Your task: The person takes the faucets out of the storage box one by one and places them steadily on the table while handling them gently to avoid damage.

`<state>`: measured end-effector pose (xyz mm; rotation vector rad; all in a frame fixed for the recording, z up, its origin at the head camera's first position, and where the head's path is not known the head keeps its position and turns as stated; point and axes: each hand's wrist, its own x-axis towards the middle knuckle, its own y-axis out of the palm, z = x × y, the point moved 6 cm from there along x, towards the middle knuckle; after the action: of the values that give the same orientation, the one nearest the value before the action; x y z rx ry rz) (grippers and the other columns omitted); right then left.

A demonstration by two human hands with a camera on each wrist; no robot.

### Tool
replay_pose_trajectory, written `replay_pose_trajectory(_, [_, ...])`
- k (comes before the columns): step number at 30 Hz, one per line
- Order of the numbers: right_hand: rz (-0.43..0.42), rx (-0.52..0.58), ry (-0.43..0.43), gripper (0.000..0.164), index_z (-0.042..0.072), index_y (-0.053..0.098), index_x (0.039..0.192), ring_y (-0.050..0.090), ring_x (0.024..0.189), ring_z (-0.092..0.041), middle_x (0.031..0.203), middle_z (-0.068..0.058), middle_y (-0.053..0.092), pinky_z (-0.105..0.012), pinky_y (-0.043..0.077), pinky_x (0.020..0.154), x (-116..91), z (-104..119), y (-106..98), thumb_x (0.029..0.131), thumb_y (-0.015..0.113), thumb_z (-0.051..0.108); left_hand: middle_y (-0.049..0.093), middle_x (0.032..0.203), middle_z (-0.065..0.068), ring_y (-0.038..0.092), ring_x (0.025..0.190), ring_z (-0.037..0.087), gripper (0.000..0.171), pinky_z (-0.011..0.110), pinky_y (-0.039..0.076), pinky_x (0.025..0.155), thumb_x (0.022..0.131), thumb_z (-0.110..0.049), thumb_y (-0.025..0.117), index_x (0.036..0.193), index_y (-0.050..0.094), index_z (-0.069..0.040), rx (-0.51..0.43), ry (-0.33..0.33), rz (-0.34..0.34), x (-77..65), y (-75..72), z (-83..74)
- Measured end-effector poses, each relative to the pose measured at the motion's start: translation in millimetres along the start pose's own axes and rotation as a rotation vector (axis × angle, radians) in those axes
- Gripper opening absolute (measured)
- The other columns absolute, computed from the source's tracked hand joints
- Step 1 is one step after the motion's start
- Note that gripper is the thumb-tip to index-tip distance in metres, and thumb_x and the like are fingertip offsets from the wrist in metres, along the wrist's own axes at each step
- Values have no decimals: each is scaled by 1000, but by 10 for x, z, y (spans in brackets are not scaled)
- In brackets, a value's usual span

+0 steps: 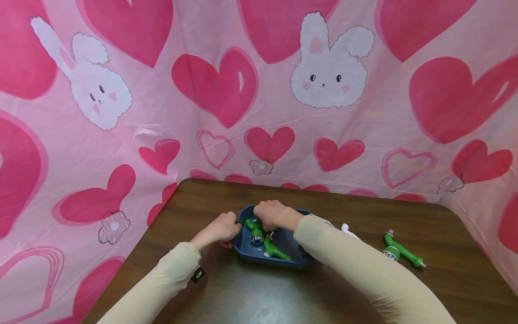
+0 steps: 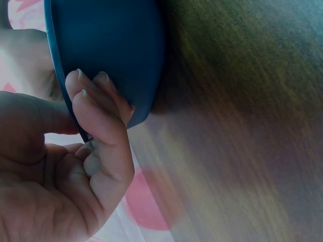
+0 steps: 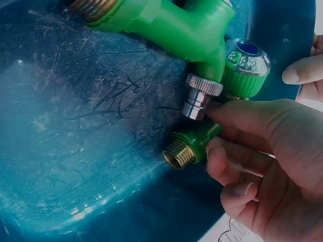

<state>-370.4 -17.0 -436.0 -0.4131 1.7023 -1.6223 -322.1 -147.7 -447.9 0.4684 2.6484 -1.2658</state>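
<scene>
One green tap [image 1: 257, 235] and a second green tap [image 1: 277, 252] lie inside the blue basin [image 1: 271, 262] on the wooden table [image 1: 251, 297]. The left hand [image 1: 224, 228] grips the basin's left end, its bent fingers against the outer wall. The right hand [image 1: 272, 214] is near the far rim; its thumb and curled fingers hold the first tap beside the second tap's chrome nozzle [image 3: 197, 103]. A third green tap [image 1: 404, 253] rests on the table at right, near a white item [image 1: 349, 231] partly hidden by the right sleeve [image 1: 356, 261].
</scene>
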Motion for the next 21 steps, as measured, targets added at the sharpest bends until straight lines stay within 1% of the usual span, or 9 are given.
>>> replay_pose_trajectory(5, [-8,-36,-5,11,16,70,94,57,71,-18,79,2,61,-33,56,68,13,15,15,93,81,14,64,68,13,65,49,21,23,33,59,48,107,-10,55,90,65,2,-3,8,4,-3,-5,-7])
replay_pose_trajectory(9, [-2,-37,1,12,16,71,98,58,72,-18,80,2,61,-33,57,69,19,12,18,93,81,15,64,68,13,65,50,21,23,33,59,49,107,-11,55,91,65,2,-8,9,4,-6,-12,-7])
replay_pose_trajectory(14, [8,-26,-1,10,15,71,98,58,71,-18,79,2,61,-32,57,69,23,2,18,94,80,16,64,71,14,66,52,23,21,34,60,51,107,-11,55,95,65,3,-25,3,8,-14,-15,-1])
replay_pose_trajectory(21, [18,-21,-12,10,16,71,97,57,72,-18,78,2,61,-32,56,70,7,-10,18,94,80,17,64,72,14,66,53,23,21,33,60,51,107,-11,56,96,65,3,-19,-6,9,-10,-11,-1])
